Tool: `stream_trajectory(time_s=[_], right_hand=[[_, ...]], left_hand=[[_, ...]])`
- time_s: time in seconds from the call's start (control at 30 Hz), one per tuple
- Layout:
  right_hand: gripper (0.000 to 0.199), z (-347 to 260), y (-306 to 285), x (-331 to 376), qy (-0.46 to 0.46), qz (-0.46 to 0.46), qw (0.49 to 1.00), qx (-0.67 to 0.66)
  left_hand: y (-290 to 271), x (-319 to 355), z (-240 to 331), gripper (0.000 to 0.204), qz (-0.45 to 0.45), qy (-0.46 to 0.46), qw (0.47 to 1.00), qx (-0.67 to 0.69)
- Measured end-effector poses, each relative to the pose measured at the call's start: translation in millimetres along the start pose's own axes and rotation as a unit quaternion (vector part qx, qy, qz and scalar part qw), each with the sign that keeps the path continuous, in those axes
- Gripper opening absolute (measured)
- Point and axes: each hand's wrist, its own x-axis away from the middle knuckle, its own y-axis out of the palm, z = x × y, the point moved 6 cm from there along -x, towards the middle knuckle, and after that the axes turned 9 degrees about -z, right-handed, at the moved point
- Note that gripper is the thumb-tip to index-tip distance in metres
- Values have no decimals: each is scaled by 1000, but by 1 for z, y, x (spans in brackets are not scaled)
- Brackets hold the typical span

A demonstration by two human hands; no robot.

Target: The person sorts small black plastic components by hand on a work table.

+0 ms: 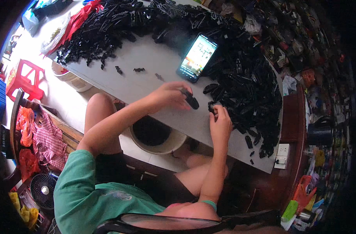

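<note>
Over the front of the grey-white table (147,54), my left hand (171,95) grips a dark, elongated oval plastic piece (192,102) between thumb and fingers. Just to its right, my right hand (221,120) has its fingertips pinched on a small black toothed plastic part (212,107). The two pieces are apart. Beyond the right hand spreads a large heap of black plastic pieces (248,84), some long and curved. Another pile of smaller, jagged black parts (88,45) covers the far left of the table. What the pieces belong to is too small to tell.
A lit phone (197,56) lies tilted on the heap's edge. Several loose parts, one of them a black bit (139,70), dot the tabletop. Below the front edge stands a pale bucket (178,139) with dark contents. A red stool (26,80) and a fan (43,190) are at left.
</note>
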Motion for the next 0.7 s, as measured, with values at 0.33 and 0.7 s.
stream_trajectory(time_s=[0.33,0.7], right_hand=[[25,-21,-15,-6,-108,135,982,-72],[19,-47,-1,-4,-188,88,963,-172]], left_hand=[[17,2,-17,23,-67,-76,994,-35],[12,4,-20,25,-47,-63,994,-74]])
